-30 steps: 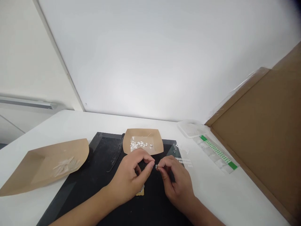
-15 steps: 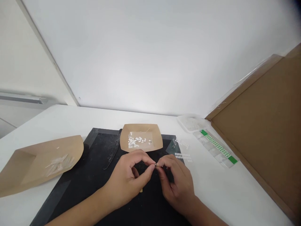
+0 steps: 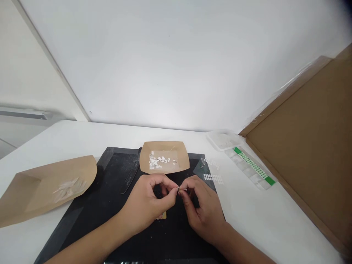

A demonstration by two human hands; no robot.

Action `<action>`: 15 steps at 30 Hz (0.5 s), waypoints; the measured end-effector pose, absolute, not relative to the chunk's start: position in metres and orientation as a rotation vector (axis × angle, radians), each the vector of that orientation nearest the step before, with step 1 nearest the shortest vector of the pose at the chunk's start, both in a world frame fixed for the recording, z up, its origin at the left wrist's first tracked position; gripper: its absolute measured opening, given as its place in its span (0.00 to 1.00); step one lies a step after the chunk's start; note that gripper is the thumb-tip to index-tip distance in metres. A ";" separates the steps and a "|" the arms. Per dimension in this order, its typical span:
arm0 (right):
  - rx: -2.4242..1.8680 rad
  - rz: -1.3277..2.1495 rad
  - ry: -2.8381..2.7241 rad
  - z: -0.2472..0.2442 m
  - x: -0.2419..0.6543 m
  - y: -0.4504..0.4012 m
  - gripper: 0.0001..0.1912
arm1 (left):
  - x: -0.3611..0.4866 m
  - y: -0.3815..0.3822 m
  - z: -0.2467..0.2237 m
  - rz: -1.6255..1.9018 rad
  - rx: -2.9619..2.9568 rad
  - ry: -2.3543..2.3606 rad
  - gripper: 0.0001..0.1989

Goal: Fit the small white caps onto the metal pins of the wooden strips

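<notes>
My left hand (image 3: 148,203) and my right hand (image 3: 202,205) meet over a black mat (image 3: 110,205), fingertips pinched together on a tiny small part (image 3: 180,189) between them. Which hand bears the hold is unclear; both touch it. Just beyond the fingers sits a small brown paper tray (image 3: 164,157) holding several little white pieces (image 3: 159,161). A small tan item (image 3: 162,215) peeks out on the mat under my left hand.
A larger brown paper tray (image 3: 41,187) with clear slivers lies at the left. A dark flat tool (image 3: 129,178) rests on the mat. Right of the mat are white dot stickers (image 3: 213,178), a green-striped strip (image 3: 251,167), a clear plastic dish (image 3: 224,139) and a big cardboard box (image 3: 308,146).
The view has tilted, so everything sits slightly higher and to the left. My two hands have stayed pinched together on the small part, with the fingers shifting only a little.
</notes>
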State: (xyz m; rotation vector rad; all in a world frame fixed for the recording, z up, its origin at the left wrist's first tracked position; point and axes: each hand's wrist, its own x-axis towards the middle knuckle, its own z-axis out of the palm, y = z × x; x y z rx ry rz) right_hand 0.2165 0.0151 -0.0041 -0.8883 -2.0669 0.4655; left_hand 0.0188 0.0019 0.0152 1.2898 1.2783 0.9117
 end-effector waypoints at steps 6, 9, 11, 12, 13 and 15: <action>-0.883 0.430 -2.087 -0.006 0.217 0.015 0.07 | 0.019 0.002 0.018 0.928 1.322 1.296 0.08; -0.885 0.446 -2.088 -0.006 0.217 0.015 0.07 | 0.020 0.001 0.016 0.900 1.337 1.335 0.09; -0.893 0.464 -2.093 -0.006 0.217 0.015 0.07 | 0.021 0.001 0.014 0.897 1.363 1.365 0.10; -0.894 0.469 -2.095 -0.006 0.216 0.015 0.06 | 0.021 0.000 0.013 0.900 1.380 1.380 0.09; -0.893 0.473 -2.095 -0.005 0.216 0.015 0.06 | 0.021 0.000 0.013 0.906 1.399 1.394 0.09; -0.890 0.486 -2.094 -0.005 0.216 0.015 0.07 | 0.022 -0.001 0.012 0.921 1.438 1.418 0.07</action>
